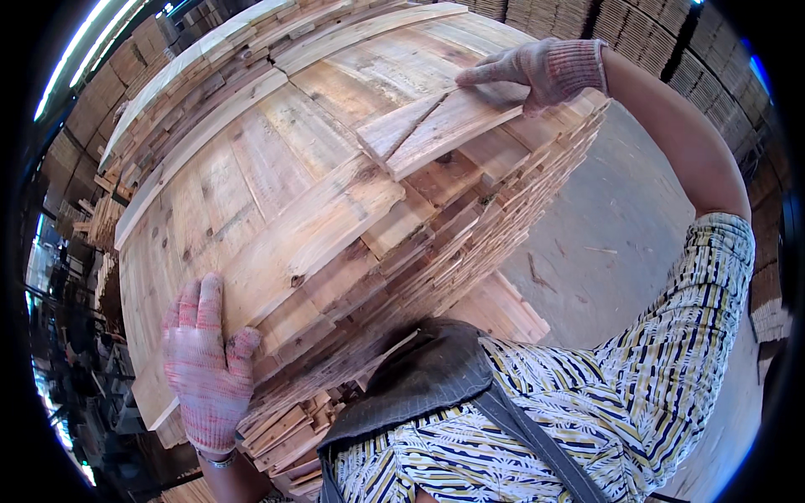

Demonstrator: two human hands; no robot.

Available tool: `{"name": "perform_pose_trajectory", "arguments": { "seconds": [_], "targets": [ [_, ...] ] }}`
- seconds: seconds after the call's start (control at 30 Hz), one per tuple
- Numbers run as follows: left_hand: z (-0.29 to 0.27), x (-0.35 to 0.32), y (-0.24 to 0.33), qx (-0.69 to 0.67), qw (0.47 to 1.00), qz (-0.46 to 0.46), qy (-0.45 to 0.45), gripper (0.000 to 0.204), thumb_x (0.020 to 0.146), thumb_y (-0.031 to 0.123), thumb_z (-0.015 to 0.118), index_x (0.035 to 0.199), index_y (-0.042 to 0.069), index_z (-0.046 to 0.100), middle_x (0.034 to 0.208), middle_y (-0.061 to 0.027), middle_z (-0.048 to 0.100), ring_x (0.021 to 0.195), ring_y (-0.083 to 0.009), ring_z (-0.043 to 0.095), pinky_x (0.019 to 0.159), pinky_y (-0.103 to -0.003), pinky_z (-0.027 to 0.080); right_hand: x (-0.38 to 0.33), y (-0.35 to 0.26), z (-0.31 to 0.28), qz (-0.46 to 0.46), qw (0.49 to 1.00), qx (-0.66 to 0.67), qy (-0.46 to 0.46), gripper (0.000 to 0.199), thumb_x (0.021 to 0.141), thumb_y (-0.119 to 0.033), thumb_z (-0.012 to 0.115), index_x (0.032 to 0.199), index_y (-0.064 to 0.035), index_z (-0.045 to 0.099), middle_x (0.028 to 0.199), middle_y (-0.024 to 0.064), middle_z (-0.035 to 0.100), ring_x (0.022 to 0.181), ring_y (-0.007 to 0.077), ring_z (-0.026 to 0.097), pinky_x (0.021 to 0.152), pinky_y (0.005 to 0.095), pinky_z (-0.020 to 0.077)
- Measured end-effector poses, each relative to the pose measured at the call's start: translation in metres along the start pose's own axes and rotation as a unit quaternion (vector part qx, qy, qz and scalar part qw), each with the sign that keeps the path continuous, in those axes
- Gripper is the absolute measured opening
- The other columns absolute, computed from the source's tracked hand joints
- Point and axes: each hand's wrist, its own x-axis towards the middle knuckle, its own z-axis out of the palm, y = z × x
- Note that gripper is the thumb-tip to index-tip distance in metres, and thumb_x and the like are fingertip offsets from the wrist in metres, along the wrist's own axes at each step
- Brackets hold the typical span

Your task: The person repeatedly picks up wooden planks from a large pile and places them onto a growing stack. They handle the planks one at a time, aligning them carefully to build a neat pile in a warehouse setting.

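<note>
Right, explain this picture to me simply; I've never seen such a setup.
No machine here: each grip is a person's gloved hand. The single picture comes from a wide fisheye camera worn on the head, looking down, so straight edges bend and the rim goes black. The wearer's patterned sleeve and dark apron show below. Wooden boards are piled in a stack. The left hand, fingers straight, lies over a long board at the near edge. The right hand covers one end of a short, cracked board; how firmly it holds, I can't tell.

Head-worn fisheye, looking down; close above boards (pixel 239 172)
</note>
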Motion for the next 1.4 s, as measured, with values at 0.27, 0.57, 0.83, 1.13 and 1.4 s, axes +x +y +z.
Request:
{"name": "perform_pose_trajectory", "arguments": {
  "seconds": [0.27, 0.57, 0.83, 1.13, 1.4],
  "targets": [
    [0.003, 0.01, 0.0, 0.005, 0.999, 0.025, -0.022, 0.068, 0.097, 0.053, 0.048, 0.138, -0.001, 0.05, 0.132, -0.0267, 0.052, 0.121, -0.0433, 0.05, 0.104, -0.046, 0.039, -0.01, -0.007, 0.019, 0.072, 0.997, -0.031, -0.007, 0.097, 0.07, 0.003, 0.076, 0.151, -0.0283, 0.034, 0.153, 0.0086, 0.039, 0.136, 0.0258, 0.044, 0.115, 0.0333, 0.0394],
    [0.0, 0.0, -0.008, -0.014, 0.999, 0.011, -0.042, 0.074, 0.094, 0.056, 0.048, 0.138, -0.004, 0.047, 0.129, -0.0286, 0.053, 0.117, -0.0478, 0.05, 0.104, -0.053, 0.037, -0.013, -0.006, 0.013, 0.018, 0.997, 0.064, 0.036, 0.083, 0.076, 0.001, 0.071, 0.148, -0.0276, 0.041, 0.144, 0.0104, 0.05, 0.126, 0.0265, 0.05, 0.106, 0.0348, 0.0441],
    [-0.012, 0.007, -0.004, 0.035, 0.992, 0.062, -0.101, 0.067, 0.093, 0.035, 0.064, 0.14, -0.006, 0.042, 0.129, -0.0287, 0.055, 0.11, -0.0454, 0.056, 0.097, -0.048, 0.044, -0.014, 0.007, 0.017, -0.093, 0.993, 0.072, 0.022, 0.057, 0.09, -0.022, 0.063, 0.145, -0.0215, 0.048, 0.09, 0.0034, 0.064, 0.076, 0.0232, 0.056, 0.075, 0.0356, 0.0489],
    [-0.028, 0.008, 0.016, 0.011, 0.996, 0.066, -0.053, 0.055, 0.092, 0.028, 0.061, 0.137, -0.002, 0.049, 0.119, -0.0295, 0.058, 0.105, -0.0495, 0.055, 0.093, -0.052, 0.045, -0.024, -0.026, 0.068, -0.08, 0.875, 0.087, 0.47, 0.071, 0.081, -0.055, 0.073, 0.132, -0.0086, 0.058, 0.141, 0.0187, 0.049, 0.123, 0.0365, 0.053, 0.104, 0.044, 0.0425],
    [-0.04, 0.021, 0.015, -0.109, 0.994, 0.025, -0.006, 0.076, 0.08, 0.058, 0.067, 0.127, -0.002, 0.054, 0.129, -0.0252, 0.054, 0.119, -0.0455, 0.05, 0.101, -0.05, 0.041, -0.056, -0.12, 0.17, -0.243, 0.692, 0.626, -0.264, 0.039, 0.099, -0.033, 0.058, 0.121, 0.0001, 0.062, 0.103, 0.0137, 0.069, 0.096, 0.0227, 0.064, 0.086, 0.0341, 0.0496]
  ]
}}
